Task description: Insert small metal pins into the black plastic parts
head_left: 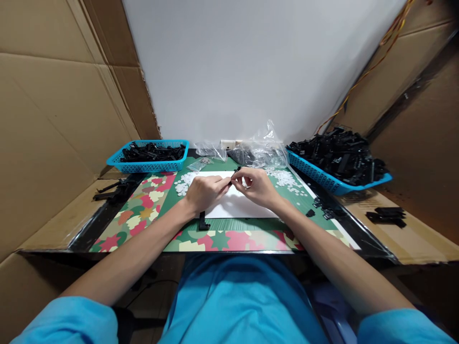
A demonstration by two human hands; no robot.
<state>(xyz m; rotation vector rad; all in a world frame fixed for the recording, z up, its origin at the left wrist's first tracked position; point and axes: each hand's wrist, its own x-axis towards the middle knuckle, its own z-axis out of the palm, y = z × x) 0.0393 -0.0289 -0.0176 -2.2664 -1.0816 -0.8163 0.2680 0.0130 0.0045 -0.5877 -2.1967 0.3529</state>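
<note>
My left hand [208, 192] and my right hand [255, 185] meet over a white sheet [238, 208], fingertips pinched together. Between them is a small black plastic part [237, 169], mostly covered by the fingers. My left hand is closed on it, its back turned up; thumb and forefinger of my right hand pinch at it from the right. Below my left wrist a black L-shaped plastic piece [203, 222] sticks out, its upper end hidden. Small white discs [184, 184] lie scattered left of the sheet, and more white discs [285, 179] lie to the right.
A blue basket [150, 166] of black parts stands back left; a heaped blue basket [337, 186] stands at right. Clear plastic bags [267, 148] lie at the back. Loose black pieces [386, 216] rest on the right cardboard, others [114, 190] at left. Cardboard walls [53, 105] flank the table.
</note>
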